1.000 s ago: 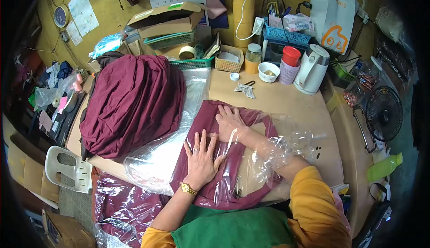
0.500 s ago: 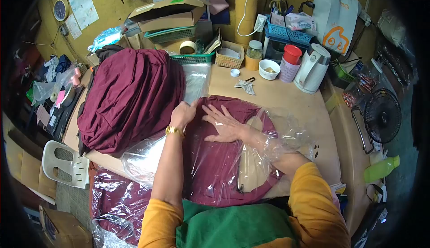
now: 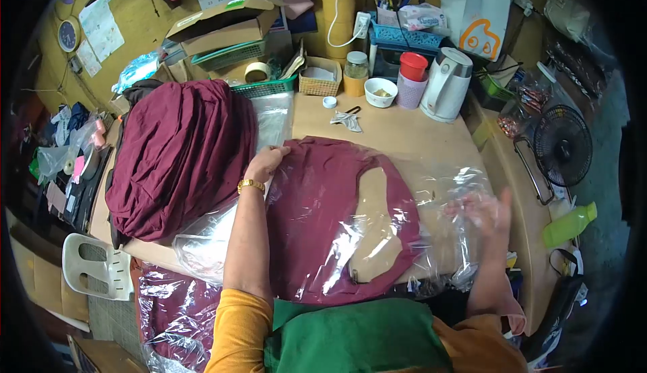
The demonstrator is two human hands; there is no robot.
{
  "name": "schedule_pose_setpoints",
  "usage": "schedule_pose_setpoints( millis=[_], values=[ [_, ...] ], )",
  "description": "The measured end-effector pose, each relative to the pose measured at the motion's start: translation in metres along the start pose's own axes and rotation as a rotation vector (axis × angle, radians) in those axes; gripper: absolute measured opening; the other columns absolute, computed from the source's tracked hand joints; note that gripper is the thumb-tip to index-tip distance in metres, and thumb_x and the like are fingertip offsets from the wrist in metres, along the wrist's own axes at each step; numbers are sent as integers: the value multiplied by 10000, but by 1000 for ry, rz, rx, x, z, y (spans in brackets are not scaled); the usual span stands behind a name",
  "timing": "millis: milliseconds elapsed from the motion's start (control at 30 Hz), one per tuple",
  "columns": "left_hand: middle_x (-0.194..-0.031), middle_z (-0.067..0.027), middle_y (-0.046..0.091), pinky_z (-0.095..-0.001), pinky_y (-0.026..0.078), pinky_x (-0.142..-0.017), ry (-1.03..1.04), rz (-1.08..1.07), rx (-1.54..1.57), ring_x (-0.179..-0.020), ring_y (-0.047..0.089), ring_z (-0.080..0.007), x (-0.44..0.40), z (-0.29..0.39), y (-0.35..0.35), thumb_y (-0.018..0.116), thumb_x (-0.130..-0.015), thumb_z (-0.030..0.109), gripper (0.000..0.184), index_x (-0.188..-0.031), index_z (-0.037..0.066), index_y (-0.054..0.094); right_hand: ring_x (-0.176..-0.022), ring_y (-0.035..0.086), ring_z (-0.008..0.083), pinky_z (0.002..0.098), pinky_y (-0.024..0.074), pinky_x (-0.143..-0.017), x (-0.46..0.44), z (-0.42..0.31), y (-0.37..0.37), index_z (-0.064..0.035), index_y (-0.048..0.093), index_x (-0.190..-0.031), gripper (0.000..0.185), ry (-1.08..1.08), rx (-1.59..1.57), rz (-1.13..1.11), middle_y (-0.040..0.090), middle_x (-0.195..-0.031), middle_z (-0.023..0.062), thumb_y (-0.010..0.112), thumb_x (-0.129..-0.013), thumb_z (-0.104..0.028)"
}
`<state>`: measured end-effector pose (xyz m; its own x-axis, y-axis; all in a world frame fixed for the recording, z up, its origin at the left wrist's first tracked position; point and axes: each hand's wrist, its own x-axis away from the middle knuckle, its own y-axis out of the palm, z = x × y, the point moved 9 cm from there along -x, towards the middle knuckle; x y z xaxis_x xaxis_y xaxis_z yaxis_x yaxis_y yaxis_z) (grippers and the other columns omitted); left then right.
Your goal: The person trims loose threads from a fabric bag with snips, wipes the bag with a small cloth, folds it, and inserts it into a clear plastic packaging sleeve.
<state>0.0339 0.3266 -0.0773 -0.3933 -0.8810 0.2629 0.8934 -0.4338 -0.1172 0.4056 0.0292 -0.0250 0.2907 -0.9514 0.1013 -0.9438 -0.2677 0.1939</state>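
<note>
A folded maroon garment (image 3: pixel 310 198) lies flat in front of me inside a clear plastic bag (image 3: pixel 441 177). The bag's loose end spreads to the right past the garment. My left hand (image 3: pixel 267 162), with a gold watch on the wrist, pinches the bag and garment at their upper left corner. My right hand (image 3: pixel 490 214) is at the bag's right end and smeared by motion, so its grip is unclear. To the left of my left hand rises a big pile of maroon garments (image 3: pixel 182 157). Flat clear bags (image 3: pixel 275 113) lie beside that pile.
A bagged maroon item (image 3: pixel 178 312) lies below the table's left edge, near a white plastic chair (image 3: pixel 96 265). Along the back stand a kettle (image 3: pixel 448 84), a lilac cup (image 3: pixel 410 91), a white bowl (image 3: pixel 381 93), a jar (image 3: pixel 355 73) and baskets (image 3: pixel 320 76). A fan (image 3: pixel 563 145) is at right.
My right hand has come off the garment and out to the bag's right end. The bag's loose end is spread further right. My left hand stays at the upper left corner. The view has shifted slightly.
</note>
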Motion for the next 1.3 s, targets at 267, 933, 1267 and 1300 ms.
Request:
schedule_pose_setpoints(
  millis=[267,933,1267,1300],
  values=[
    [-931,-282,690,-437,515,-799,207,611,-631,-915,696,-365,52,72,-48,685,-856,304,406,-1074,-38,689,-678,619,127,285,486,-593,48,-57,39,-20,670,-922,126,-42,757,798,657,-785,66,645,-853,-122],
    [-1579,-154,288,-629,120,-1163,283,660,-1341,-1482,193,-349,88,16,27,481,-951,511,698,-1518,131,337,-774,627,141,298,505,-687,-135,17,-75,-55,703,-1029,183,120,719,421,697,-905,84,688,-848,-75],
    [-1568,-150,316,-611,135,-1167,309,726,-1348,-1467,239,-343,87,15,26,486,-943,532,702,-1491,108,378,-946,632,153,307,507,-778,25,-18,19,-43,584,-1252,388,-74,481,484,664,-1038,66,629,-910,-220],
    [-1568,-150,315,-612,136,-1167,314,726,-1346,-1468,238,-342,86,14,26,485,-942,535,706,-1494,110,374,-932,637,153,320,505,-790,30,-6,22,-41,612,-1213,360,20,611,459,672,-1016,70,649,-898,-213]
  ],
)
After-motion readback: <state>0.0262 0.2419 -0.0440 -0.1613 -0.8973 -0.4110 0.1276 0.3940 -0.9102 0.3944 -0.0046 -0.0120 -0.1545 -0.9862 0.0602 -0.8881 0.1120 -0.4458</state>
